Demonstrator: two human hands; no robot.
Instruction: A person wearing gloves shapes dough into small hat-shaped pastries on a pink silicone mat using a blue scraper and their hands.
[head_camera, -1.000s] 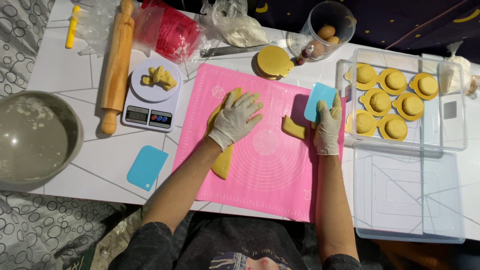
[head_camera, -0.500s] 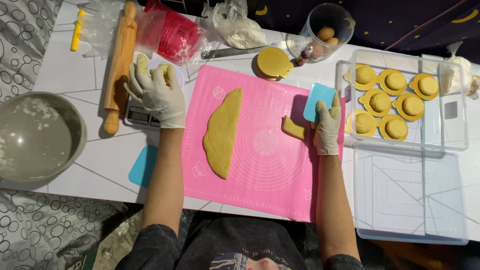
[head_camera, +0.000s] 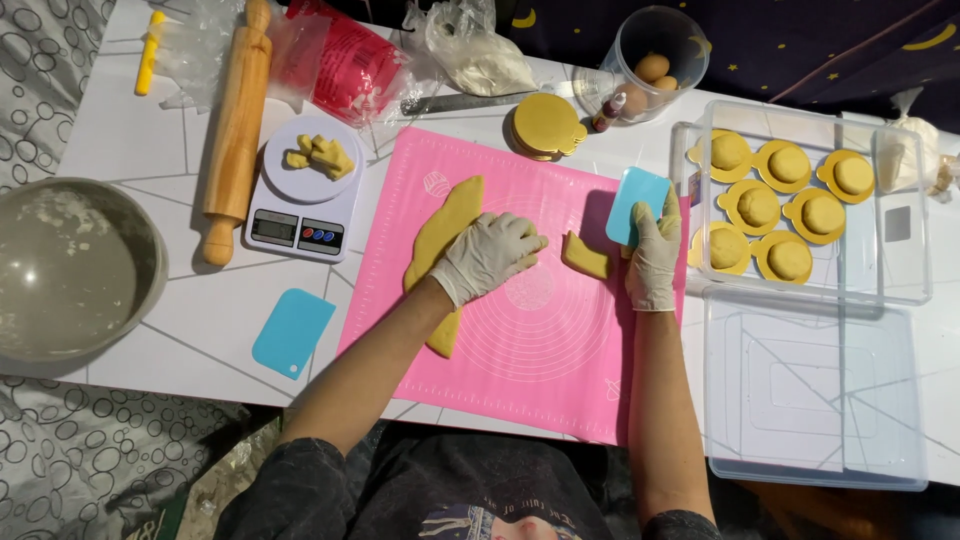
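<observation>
A long roll of yellow dough (head_camera: 441, 228) lies on the pink silicone mat (head_camera: 520, 340). My gloved left hand (head_camera: 487, 256) rests flat on the middle of the roll, fingers spread. My gloved right hand (head_camera: 652, 255) holds a light blue dough scraper (head_camera: 636, 205) upright at the mat's right side. A small cut piece of dough (head_camera: 587, 256) lies just left of the scraper, between my hands.
A digital scale (head_camera: 300, 195) with dough bits stands left of the mat, beside a wooden rolling pin (head_camera: 236, 125). A grey bowl (head_camera: 65, 270), a second blue scraper (head_camera: 292, 332), a clear tray (head_camera: 900, 250) of dough balls on yellow cards, its lid (head_camera: 815, 390), and an egg cup (head_camera: 655, 50).
My left hand came back from the scale and now lies on the dough roll again. My right hand with the scraper has stayed in place.
</observation>
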